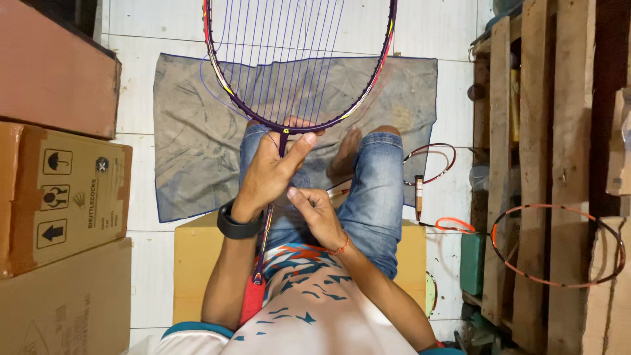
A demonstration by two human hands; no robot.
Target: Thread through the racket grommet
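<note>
A badminton racket (299,62) with a dark purple frame and blue strings points away from me over my lap. My left hand (269,174) grips it at the throat, thumb up against the frame's base. The shaft (264,240) runs back under my left forearm to a red grip (252,299). My right hand (314,212) sits just below the left, fingers pinched together near the shaft; whether it holds a string I cannot tell. I wear a black wristband (238,227) on the left wrist and blue jeans (374,197).
A grey cloth (190,131) lies on the white tiled floor under my bare foot (345,154). Cardboard boxes (62,190) stack at left. Wooden planks (536,158) and unstrung racket frames (559,246) stand at right. I sit on a yellow block (197,263).
</note>
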